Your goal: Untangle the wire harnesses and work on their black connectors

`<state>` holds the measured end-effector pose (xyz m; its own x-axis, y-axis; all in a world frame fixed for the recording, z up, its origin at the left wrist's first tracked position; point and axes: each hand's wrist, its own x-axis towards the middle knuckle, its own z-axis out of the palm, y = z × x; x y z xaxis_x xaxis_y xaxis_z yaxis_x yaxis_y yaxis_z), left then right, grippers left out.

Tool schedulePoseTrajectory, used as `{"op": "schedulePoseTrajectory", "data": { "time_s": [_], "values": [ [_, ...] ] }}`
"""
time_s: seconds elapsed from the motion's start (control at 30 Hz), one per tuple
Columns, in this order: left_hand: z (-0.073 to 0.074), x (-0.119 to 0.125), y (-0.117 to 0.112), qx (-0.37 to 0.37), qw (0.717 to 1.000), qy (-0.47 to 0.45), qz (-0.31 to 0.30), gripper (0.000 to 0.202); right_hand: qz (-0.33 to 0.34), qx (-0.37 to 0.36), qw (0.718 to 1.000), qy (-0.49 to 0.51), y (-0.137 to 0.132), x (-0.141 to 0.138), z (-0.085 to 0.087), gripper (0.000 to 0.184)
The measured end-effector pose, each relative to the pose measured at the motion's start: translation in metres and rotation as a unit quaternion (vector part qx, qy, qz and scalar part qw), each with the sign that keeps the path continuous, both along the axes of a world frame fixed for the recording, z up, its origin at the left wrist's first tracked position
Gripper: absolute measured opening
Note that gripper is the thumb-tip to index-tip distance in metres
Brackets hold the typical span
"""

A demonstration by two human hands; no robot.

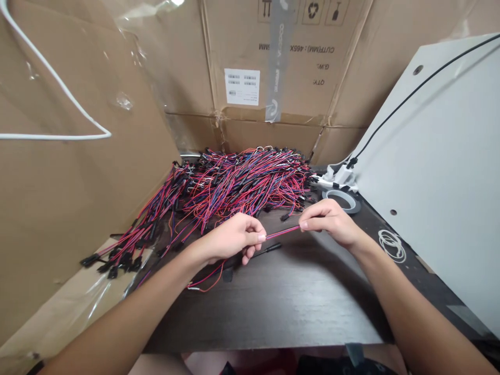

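Note:
Between my two hands a thin red and dark wire cable is stretched almost level above the dark table. My left hand pinches one part of it, thumb against fingers. My right hand pinches the cable further right, near the tape roll. Just below the cable, a black stick-like piece lies on the table, partly behind my left fingers. Loose red and orange wires trail out from under my left hand. Behind both hands is a big tangled heap of red, blue and black wire cables.
A bundle of cables with black connectors spreads at the left. A grey tape roll, a white power strip and a coiled white cord are at the right. Cardboard walls and a white panel enclose the table.

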<state>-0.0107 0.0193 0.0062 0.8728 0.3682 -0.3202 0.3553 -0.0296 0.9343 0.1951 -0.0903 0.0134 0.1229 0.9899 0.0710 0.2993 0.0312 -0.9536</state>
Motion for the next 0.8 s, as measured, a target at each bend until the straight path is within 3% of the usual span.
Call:
{"op": "schedulePoseTrajectory", "data": {
  "time_s": [0.3,0.6,0.8],
  "values": [
    [0.005,-0.002,-0.002,-0.013,1.0,-0.002,-0.01,0.02,-0.016,0.024,1.0,-0.01,-0.005,0.013,0.001,0.014],
    [0.01,-0.002,0.002,0.06,0.998,0.015,0.018,0.013,0.008,0.034,0.993,-0.116,-0.005,0.007,-0.001,0.025],
    [0.009,-0.003,0.006,0.124,0.992,0.025,0.004,0.016,0.05,0.028,0.987,-0.151,-0.005,0.007,0.001,0.022]
  ]
}}
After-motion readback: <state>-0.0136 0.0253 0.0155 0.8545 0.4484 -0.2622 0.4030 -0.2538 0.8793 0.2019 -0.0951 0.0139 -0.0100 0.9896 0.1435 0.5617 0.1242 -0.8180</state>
